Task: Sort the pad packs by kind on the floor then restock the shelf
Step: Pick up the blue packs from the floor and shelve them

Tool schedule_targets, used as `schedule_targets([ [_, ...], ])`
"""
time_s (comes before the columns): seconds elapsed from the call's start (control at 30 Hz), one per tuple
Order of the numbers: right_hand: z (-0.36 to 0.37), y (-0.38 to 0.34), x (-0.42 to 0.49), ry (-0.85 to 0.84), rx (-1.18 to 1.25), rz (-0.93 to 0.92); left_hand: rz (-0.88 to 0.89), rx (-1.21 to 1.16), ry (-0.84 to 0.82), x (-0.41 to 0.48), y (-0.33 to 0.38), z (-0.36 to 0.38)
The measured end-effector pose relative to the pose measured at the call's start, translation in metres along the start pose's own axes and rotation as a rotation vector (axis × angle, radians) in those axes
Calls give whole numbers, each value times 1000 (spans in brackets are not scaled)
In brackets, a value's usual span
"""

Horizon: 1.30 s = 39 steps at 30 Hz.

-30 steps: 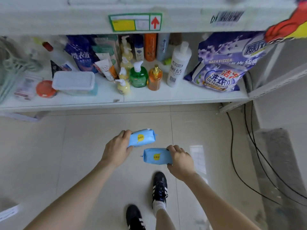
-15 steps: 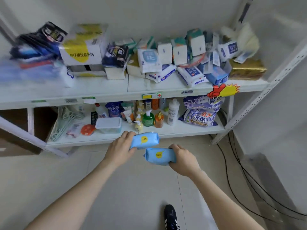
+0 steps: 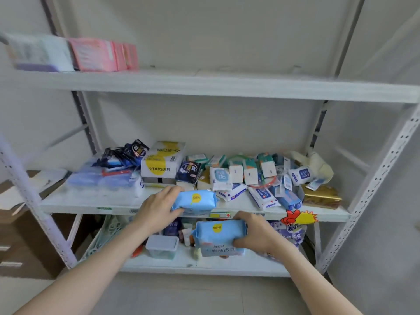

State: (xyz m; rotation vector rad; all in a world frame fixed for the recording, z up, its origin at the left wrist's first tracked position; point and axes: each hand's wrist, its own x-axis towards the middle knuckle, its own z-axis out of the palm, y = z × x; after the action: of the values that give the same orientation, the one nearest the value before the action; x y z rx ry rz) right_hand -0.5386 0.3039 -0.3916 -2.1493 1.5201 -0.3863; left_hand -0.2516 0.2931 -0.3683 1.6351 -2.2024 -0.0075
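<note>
Gripping a light-blue plastic pad pack [image 3: 195,201], left hand [image 3: 159,208] outstretched; at four o'clock, right hand [image 3: 256,233] clasps a twin pack [image 3: 219,235].

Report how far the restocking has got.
Done, apparently: pink flat packs stand in a row on the white top shelf. In hand: the left hand grips a light-blue soft pack with a yellow dot at the front edge of the white middle shelf; the right hand grips a matching pack lower down. Left: shelving both; the middle shelf's small packs lie jumbled.
</note>
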Motion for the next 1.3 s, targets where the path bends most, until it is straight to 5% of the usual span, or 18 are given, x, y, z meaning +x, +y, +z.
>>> schedule_targets([
  [0.63, -154, -185, 35, 231, -23, -351, 28, -51, 219, 43, -29, -266],
  [1.3, -239, -264, 157, 386, 20, -467, 47, -28, 307, 177, -83, -383],
])
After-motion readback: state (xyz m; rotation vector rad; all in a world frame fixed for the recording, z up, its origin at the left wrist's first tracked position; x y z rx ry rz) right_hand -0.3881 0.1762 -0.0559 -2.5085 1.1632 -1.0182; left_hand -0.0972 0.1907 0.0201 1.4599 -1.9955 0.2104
